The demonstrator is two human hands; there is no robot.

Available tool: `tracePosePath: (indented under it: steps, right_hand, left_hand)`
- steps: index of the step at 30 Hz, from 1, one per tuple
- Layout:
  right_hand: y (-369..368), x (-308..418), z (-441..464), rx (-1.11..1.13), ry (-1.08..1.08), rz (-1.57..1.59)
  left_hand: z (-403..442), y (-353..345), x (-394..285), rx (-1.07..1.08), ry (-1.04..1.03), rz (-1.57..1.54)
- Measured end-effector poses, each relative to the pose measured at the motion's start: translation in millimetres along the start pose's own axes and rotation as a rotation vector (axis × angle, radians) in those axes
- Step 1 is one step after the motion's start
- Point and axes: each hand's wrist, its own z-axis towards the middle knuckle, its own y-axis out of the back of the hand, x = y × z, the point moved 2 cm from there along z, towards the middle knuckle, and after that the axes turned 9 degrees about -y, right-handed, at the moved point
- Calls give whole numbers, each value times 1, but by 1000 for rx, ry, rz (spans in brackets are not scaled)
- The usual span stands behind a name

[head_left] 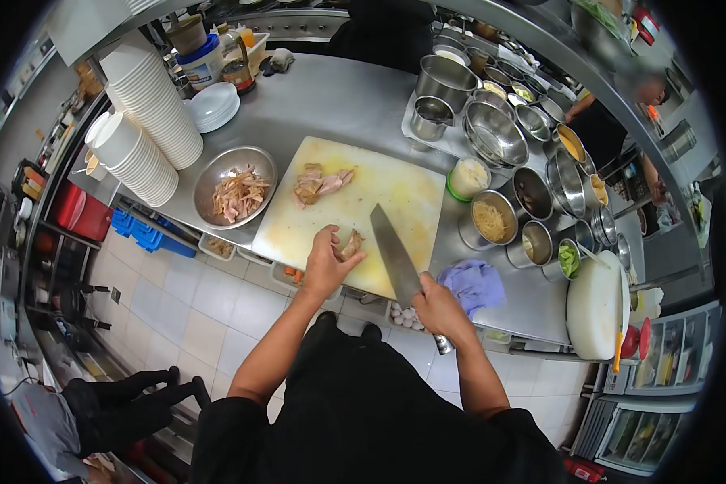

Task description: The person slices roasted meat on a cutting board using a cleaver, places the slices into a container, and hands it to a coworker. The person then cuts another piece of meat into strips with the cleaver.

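Right now, my left hand (331, 264) pinches a small piece of meat (352, 243) between thumb and curled fingers, on the near part of the board (407, 179). My right hand (442, 310) has its fingers wrapped around the handle of the knife (396, 255), whose blade slants over the board, tip away from me, apart from that piece. By its look, the piece should be light, soft and slightly slippery, apt to shred or slide, so it's best held by its sides, fingertips tucked back from the edge. The knife looks stiff and weightier. Farther up the board lies a second chunk (321, 185); to the left, a bowl (205, 187) of strips (242, 196) sits on the bench (339, 90).
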Motion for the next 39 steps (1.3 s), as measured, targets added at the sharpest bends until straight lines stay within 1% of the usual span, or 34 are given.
tracePosePath:
  steps: [2,3,5,6,8,9,11,13,15,16,17,18,20,22,24,26,28,30,33,39]
  right_hand:
    - [-15,-11,11,-34,192,-74]
    - [-16,-13,12,-38,186,-74]
    - [-20,-11,14,10,187,-84]
    - [-21,-10,14,25,186,-86]
    - [-21,-6,15,0,224,-93]
    - [-18,-2,13,0,221,-93]
    - [-10,3,9,45,142,-120]
    - [-5,3,8,45,140,-95]
    - [11,21,-8,101,98,-81]
    - [19,31,-16,98,91,-83]
    - [26,40,-24,135,45,-66]
    - [30,46,-29,172,0,-48]
    - [36,48,-32,178,20,-61]
    - [41,57,-37,180,41,-76]
    - [46,69,-44,218,-40,-158]
    - [47,74,-46,225,-43,-197]
    - [49,81,-48,230,-43,-237]
    - [50,88,-51,257,-89,-285]
    - [51,93,-53,264,-88,-327]
    - [54,104,-52,302,-164,-326]
  left_hand:
    - [-4,-4,-8,77,6,-180]
    - [-4,-2,-11,83,4,-184]
    - [-4,4,-14,163,150,-511]
    - [-1,10,-8,169,150,-514]
    - [10,23,0,321,-162,-157]
    - [15,25,5,323,-161,-159]
    - [21,26,6,351,-452,-35]
    - [26,22,8,372,-452,-66]
    - [29,18,12,420,-385,-139]
    - [30,21,11,381,-446,-89]
    - [31,21,11,383,-445,-96]
    - [33,21,11,389,-410,-146]
    - [36,23,12,396,-376,-201]
    - [39,24,12,442,-407,-180]
    - [41,25,10,437,-432,-174]
    - [43,26,8,430,-459,-168]
    - [46,26,6,476,-473,-131]
    - [47,26,6,483,-484,-132]
    - [50,27,6,507,-516,-122]
    - [53,26,10,528,-563,-133]
